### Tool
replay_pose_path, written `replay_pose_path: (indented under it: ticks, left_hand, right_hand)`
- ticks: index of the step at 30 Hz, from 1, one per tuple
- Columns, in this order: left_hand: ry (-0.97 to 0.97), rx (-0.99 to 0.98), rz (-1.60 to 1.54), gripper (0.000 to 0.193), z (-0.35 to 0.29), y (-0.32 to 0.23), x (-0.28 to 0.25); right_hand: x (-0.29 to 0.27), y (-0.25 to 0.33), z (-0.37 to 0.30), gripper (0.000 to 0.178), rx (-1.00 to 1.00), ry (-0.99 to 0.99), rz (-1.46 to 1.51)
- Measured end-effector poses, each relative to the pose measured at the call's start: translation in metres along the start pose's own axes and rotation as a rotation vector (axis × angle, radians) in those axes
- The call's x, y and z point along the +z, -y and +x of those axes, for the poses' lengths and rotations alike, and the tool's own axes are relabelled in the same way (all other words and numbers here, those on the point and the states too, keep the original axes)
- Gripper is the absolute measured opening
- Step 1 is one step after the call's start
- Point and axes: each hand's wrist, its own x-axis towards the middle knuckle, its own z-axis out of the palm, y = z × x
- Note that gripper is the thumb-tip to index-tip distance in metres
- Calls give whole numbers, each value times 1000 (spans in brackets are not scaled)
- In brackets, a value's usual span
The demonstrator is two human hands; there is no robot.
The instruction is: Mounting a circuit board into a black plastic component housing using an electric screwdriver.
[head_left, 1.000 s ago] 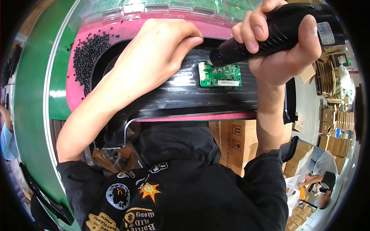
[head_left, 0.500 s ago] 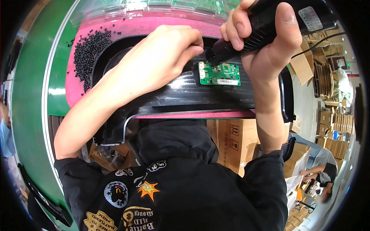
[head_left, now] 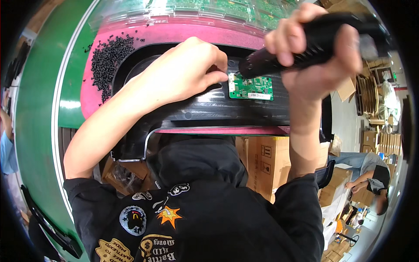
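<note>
Green rectangular circuit board (head_left: 257, 88), head view: flat on floor of long black plastic shell (head_left: 205, 107), right of shell's middle. Right hand (head_left: 310, 81) wrapped around black cylindrical electric screwdriver (head_left: 301, 48), nose at board's far left corner; contact unclear. Left hand (head_left: 192, 70) just beside same corner, thumb and forefinger curled toward each other; cannot tell if pinching anything. Small black screw-like pieces (head_left: 111, 59) heaped near far left corner of flat pink mat (head_left: 174, 34).
</note>
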Motion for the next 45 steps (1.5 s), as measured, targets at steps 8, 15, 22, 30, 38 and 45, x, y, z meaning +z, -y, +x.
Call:
replay_pose_path:
  ticks: [8, 15, 22, 30, 38, 45]
  left_hand:
    - [-131, 311, -137, 9, 5, -6, 2]
    - [-143, 258, -175, 11, 1, -6, -1]
    - [295, 56, -722, 29, 0, -10, -3]
    - [180, -169, -705, 10, 3, -16, -8]
    - [62, 15, -392, 14, -1, -15, -6]
    - [136, 55, -279, 13, 3, -13, -3]
  right_hand:
    - [-13, 36, -2, 56, -99, 189, 156]
    - [-5, 27, -9, 57, -168, 106, 399]
    - [-4, 45, -14, 53, -171, 152, 222]
    - [-9, 49, -14, 52, -122, 338, 54]
    - [-8, 28, -21, 65, -120, 354, -60]
    - [-11, 32, -24, 61, -114, 356, 12]
